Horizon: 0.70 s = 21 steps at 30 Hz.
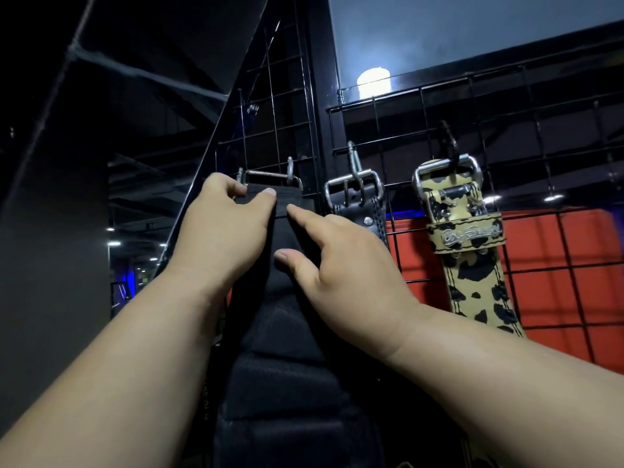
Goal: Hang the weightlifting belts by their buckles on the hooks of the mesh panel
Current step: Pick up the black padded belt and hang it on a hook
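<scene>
Up top, a bright round lamp [374, 82] glares against a pale grey wall [472, 25]. Behind the grid on the right sits a red-orange panel [587, 244]. Off to the left, a dark pillar [50, 231], small ceiling spotlights [114, 243] and a blue glow [127, 278] low down.

dim scene; lamp [374, 82] glare up top, soft blur, wide-angle edge bending.

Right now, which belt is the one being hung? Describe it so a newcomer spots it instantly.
Find the black wire mesh panel with the red backing behind it. Three belts hang along it; take the leftmost, the padded black fabric belt, gripped by the left hand and touched by the right hand. Its neighbours are black leather and yellow leopard-print.
</scene>
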Available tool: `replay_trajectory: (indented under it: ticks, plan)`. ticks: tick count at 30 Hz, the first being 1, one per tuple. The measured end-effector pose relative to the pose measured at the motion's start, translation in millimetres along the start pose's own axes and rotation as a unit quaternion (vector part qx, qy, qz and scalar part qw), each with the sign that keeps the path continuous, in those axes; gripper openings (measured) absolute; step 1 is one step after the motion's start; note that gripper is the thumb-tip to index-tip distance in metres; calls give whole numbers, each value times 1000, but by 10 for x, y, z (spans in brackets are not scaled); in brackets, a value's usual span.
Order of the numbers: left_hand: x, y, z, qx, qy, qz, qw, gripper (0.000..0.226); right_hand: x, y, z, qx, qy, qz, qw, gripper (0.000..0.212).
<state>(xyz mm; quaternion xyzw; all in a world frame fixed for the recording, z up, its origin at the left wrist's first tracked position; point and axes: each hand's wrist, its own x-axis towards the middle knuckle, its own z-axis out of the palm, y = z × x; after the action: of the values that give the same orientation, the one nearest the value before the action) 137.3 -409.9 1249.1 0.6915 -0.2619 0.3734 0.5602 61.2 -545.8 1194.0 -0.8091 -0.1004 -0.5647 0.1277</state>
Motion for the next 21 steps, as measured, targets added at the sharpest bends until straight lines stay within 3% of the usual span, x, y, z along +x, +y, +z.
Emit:
replay_trajectory:
  ticks: [12,21]
  plan:
    - [-25,168,7,-120,-6,26,992,33,28,21,-129,-13,13,-4,1000,62]
    - [20,111,6,-91,19,12,996,34,73,-56,-81,-23,10,-8,1000,62]
